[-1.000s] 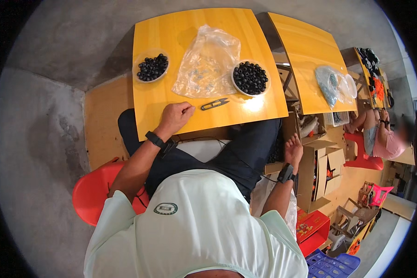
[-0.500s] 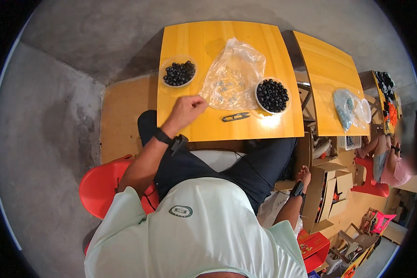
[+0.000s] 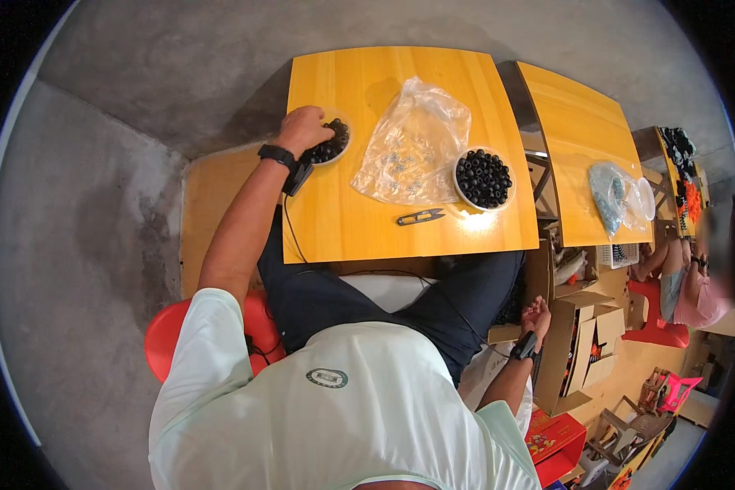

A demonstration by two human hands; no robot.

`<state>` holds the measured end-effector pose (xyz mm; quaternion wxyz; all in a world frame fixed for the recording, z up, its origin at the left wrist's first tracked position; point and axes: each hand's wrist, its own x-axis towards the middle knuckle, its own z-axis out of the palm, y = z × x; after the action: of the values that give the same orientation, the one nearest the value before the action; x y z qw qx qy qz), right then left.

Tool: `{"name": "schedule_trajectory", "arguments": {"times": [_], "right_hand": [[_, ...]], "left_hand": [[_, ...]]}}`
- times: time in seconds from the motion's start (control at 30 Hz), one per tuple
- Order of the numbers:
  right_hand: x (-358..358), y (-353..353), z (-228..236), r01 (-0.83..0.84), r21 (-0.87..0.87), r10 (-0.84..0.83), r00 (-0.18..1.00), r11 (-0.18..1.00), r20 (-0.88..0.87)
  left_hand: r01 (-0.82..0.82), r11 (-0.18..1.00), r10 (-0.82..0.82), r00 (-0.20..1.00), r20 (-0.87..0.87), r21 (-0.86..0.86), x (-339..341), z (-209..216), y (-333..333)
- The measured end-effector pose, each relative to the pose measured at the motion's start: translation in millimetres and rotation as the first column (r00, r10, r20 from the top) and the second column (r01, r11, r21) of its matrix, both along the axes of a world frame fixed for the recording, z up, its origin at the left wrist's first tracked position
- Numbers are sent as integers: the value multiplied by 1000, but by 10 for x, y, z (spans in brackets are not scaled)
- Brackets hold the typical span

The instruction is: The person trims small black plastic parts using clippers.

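One fisheye view looks steeply down from the head: the shirt point(image 3: 335, 425) sits closest, along the lower edge; the table point(image 3: 498, 106) lies farther out, with left hand point(image 3: 304, 129) and right hand point(image 3: 536, 316) both in frame.

open cardboard box point(image 3: 582, 355), red chair point(image 3: 170, 336)

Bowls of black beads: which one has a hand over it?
The left bowl, left of the plastic bag: the left hand covers part of it. The right bowl has no hand over it.
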<state>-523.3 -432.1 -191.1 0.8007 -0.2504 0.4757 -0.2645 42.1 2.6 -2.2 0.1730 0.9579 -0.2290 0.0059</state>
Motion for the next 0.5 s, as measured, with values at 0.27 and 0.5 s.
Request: {"name": "schedule_trajectory", "arguments": {"times": [0.27, 0.5], "right_hand": [[223, 81, 322, -5, -33, 6, 1000, 999, 29], [331, 116, 381, 2, -20, 0, 993, 1000, 119]], "left_hand": [[128, 990, -133, 987, 95, 56, 30, -228, -131], [163, 980, -166, 986, 19, 118, 110, -248, -148]]}}
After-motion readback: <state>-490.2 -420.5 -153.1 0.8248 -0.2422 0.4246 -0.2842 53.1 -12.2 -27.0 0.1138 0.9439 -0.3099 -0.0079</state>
